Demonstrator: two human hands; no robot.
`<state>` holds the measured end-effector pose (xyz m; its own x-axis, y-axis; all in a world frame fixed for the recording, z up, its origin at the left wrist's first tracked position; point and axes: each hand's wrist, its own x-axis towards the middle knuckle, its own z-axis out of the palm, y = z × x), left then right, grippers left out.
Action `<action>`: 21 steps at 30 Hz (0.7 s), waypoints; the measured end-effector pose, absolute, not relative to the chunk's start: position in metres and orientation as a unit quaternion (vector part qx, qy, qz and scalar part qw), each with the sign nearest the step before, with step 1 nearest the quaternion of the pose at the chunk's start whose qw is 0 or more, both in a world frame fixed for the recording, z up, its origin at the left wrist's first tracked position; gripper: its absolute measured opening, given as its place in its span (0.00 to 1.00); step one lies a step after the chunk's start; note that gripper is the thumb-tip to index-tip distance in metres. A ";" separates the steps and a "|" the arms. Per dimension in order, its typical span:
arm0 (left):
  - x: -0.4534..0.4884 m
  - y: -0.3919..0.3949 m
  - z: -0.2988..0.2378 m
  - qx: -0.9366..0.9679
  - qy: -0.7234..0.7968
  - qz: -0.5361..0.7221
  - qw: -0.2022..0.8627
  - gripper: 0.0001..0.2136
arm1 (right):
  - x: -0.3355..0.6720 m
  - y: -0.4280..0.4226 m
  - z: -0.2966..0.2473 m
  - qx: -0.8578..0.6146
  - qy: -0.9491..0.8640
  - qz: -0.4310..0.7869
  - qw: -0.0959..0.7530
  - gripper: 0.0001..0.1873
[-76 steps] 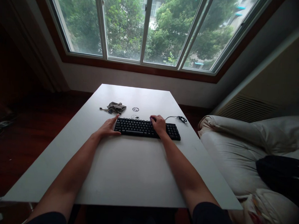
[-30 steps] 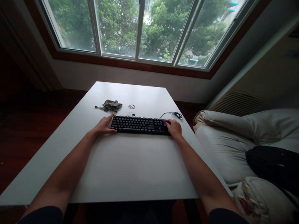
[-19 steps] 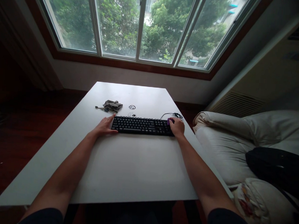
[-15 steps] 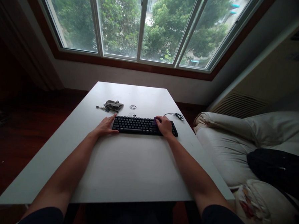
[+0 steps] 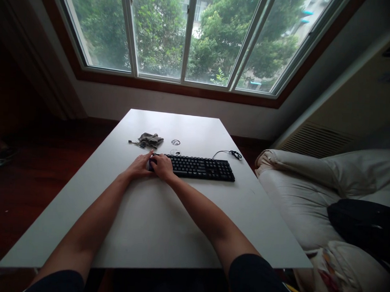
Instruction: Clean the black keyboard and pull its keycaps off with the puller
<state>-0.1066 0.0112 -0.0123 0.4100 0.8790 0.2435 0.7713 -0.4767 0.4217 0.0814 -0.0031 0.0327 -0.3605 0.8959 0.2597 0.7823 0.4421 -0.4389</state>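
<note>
Keyboard (image 5: 203, 168) sits flat on the white worktop (image 5: 174, 223), long side across; left hand (image 5: 140, 166) is at its left end, grip spread wide and holding that end, thumb toward the near edge, fingers toward the far edge; right hand (image 5: 163, 165) is over the leftmost keys, just beside the left, can't tell if the two touch; right grip is narrow, closed on a small purple item (image 5: 151, 163), mostly hidden by the fingers; rest of the keys to the right exposed; crumpled grey cloth (image 5: 152, 140) lies beyond the left hand; round disc (image 5: 175, 142) beyond the keyboard; bundled black cable (image 5: 236, 155) past its far right corner; pale sofa (image 5: 287, 190) along the right side, dark bag-like thing (image 5: 364, 220) on it.
</note>
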 end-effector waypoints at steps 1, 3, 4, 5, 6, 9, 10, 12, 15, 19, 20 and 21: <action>-0.107 0.011 -0.012 0.831 0.496 0.221 0.122 0.57 | 0.080 -0.003 0.032 -0.519 -0.817 0.109 0.226 0.15; -0.107 0.012 -0.012 0.830 0.495 0.225 0.122 0.57 | 0.083 -0.005 0.031 -0.529 -0.817 0.089 0.211 0.14; -0.107 0.012 -0.012 0.830 0.495 0.227 0.122 0.58 | 0.086 -0.006 0.031 -0.531 -0.818 0.081 0.206 0.14; -0.107 0.012 -0.012 0.830 0.495 0.227 0.121 0.58 | 0.090 -0.007 0.031 -0.532 -0.819 0.075 0.202 0.13; -0.107 0.012 -0.012 0.830 0.496 0.227 0.121 0.59 | 0.096 -0.008 0.031 -0.532 -0.820 0.070 0.200 0.13; -0.107 0.012 -0.012 0.831 0.498 0.220 0.118 0.59 | 0.114 -0.012 0.031 -0.532 -0.822 0.060 0.194 0.14; -0.107 0.012 -0.012 0.831 0.499 0.218 0.116 0.59 | 0.120 -0.013 0.031 -0.533 -0.822 0.056 0.191 0.14; -0.107 0.011 -0.013 0.830 0.500 0.217 0.115 0.58 | 0.132 -0.014 0.030 -0.536 -0.821 0.049 0.190 0.15; -0.107 0.011 -0.014 0.828 0.504 0.217 0.119 0.58 | 0.151 -0.014 0.029 -0.543 -0.816 0.045 0.194 0.15; -0.107 0.011 -0.013 0.829 0.505 0.210 0.120 0.58 | 0.180 -0.012 0.028 -0.568 -0.799 0.051 0.191 0.14; -0.107 0.011 -0.013 0.829 0.504 0.209 0.120 0.58 | 0.188 -0.012 0.027 -0.574 -0.795 0.049 0.192 0.14; -0.106 0.011 -0.012 0.829 0.504 0.208 0.121 0.58 | 0.197 -0.011 0.027 -0.579 -0.790 0.047 0.195 0.14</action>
<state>-0.1064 0.0106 -0.0124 0.4050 0.8865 0.2237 0.7855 -0.4626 0.4112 0.1967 -0.0114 0.0266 -0.2528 0.9338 0.2532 0.8974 0.3241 -0.2993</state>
